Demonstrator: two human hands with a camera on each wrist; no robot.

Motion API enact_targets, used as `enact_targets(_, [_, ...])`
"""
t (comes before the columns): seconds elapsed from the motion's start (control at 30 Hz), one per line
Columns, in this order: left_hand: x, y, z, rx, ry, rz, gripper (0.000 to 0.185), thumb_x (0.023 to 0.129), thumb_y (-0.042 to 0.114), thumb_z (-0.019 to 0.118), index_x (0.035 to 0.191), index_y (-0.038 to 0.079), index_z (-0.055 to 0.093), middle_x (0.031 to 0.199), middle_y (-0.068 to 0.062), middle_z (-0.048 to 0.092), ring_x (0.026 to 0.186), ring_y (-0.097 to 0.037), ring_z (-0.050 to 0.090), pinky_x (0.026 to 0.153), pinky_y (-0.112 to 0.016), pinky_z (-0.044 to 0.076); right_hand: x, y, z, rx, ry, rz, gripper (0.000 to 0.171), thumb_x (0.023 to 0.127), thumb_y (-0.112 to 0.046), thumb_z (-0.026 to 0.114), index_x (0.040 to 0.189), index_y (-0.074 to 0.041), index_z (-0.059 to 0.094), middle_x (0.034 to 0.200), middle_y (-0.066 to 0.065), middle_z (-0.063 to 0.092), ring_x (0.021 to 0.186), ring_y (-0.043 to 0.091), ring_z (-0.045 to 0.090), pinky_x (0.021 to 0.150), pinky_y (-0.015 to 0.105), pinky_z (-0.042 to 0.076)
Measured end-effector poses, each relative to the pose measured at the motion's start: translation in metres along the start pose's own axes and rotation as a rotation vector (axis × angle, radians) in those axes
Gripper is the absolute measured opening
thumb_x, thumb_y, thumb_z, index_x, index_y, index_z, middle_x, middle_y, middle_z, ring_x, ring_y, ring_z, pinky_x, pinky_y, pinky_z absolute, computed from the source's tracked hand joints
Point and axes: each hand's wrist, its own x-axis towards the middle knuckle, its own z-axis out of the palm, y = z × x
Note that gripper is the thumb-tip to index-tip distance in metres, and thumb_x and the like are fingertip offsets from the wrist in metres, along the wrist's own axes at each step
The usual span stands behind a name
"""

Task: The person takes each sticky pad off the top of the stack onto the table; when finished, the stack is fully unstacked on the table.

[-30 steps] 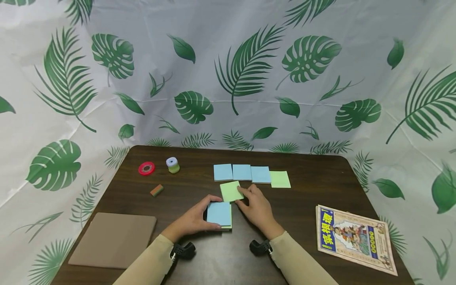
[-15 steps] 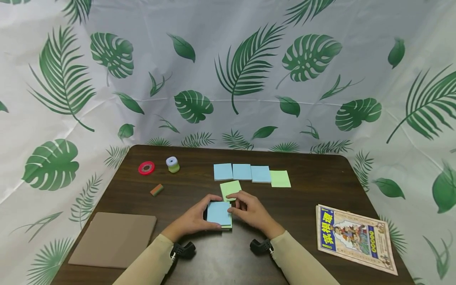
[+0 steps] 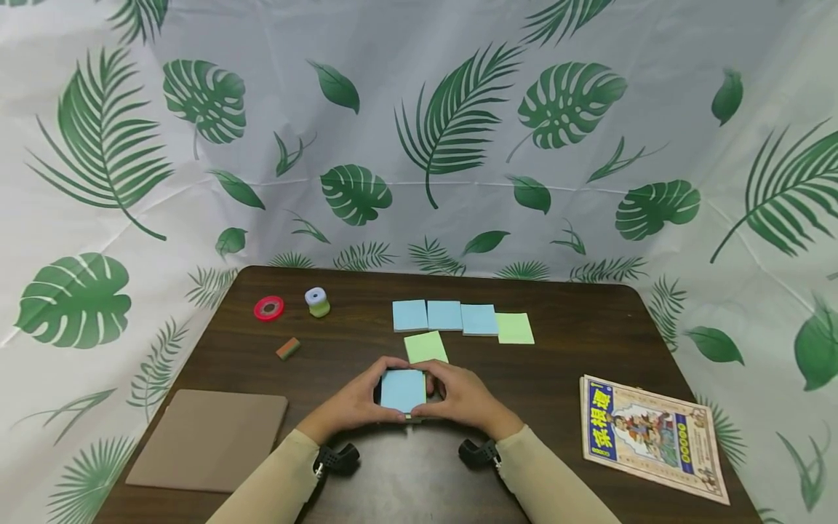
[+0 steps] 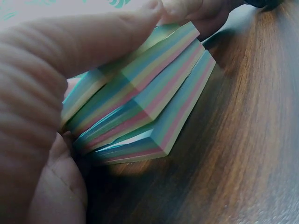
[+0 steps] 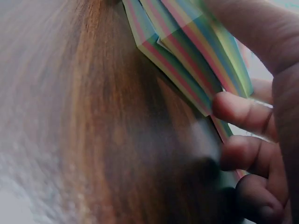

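Since a second ago the right hand (image 3: pixel 461 397) has left the loose green note (image 3: pixel 426 347) and come back to the pad of sticky notes (image 3: pixel 402 390), which the left hand (image 3: pixel 356 402) already held; the green note now lies flat and uncovered just beyond the pad.

From the head camera both hands curl around the pad from either side on the dark wooden table (image 3: pixel 563 364). Only its pale blue square top shows; fingers and thumbs hide its sides. Its edges run roughly square to the table's front edge.

The left wrist view shows the pad (image 4: pixel 140 107) close up, as several skewed blocks of paper with striped edges in green, blue, pink and yellow. The blurred thumb (image 4: pixel 70 42) presses on top and covers much of the picture.

In the right wrist view the striped stack (image 5: pixel 187 60) is cut off at the top edge, with curled fingers (image 5: pixel 243 114) against its side; the table's wood grain is blurred.
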Motion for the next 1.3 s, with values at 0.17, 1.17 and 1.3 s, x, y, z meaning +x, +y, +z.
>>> enact_targets(0.17, [0.0, -0.001, 0.0, 0.009, 0.006, -0.02, 0.091, 0.085, 0.036, 0.096, 0.159, 0.023, 0.043, 0.145, -0.005, 0.059, 0.117, -0.021, 0.06, 0.096, -0.034, 0.05, -0.004, 0.0, 0.001, 0.071, 0.01, 0.045, 0.072, 0.087, -0.058, 0.088, 0.149, -0.043, 0.055, 0.1, -0.014, 0.062, 0.067, 0.002, 0.052, 0.059, 0.023, 0.047])
enact_targets(1.17, [0.0, 0.005, 0.001, 0.075, -0.064, -0.004, 0.125, 0.08, 0.035, 0.1, 0.175, 0.021, 0.02, 0.164, 0.01, 0.052, 0.159, -0.022, 0.042, 0.127, -0.057, 0.035, -0.016, 0.0, -0.008, 0.198, 0.76, 0.271, 0.04, 0.098, 0.008, 0.06, 0.125, -0.017, 0.076, 0.125, 0.006, 0.065, 0.089, 0.016, 0.054, 0.073, 0.025, 0.042])
enact_targets(1.3, [-0.001, 0.005, 0.001, 0.086, -0.061, -0.011, 0.12, 0.083, 0.035, 0.098, 0.174, 0.021, 0.022, 0.164, 0.008, 0.052, 0.157, -0.021, 0.044, 0.125, -0.057, 0.037, -0.017, -0.001, -0.007, 0.145, 0.772, 0.35, 0.038, 0.096, 0.005, 0.058, 0.124, -0.014, 0.075, 0.13, 0.008, 0.064, 0.086, 0.023, 0.052, 0.078, 0.034, 0.041])
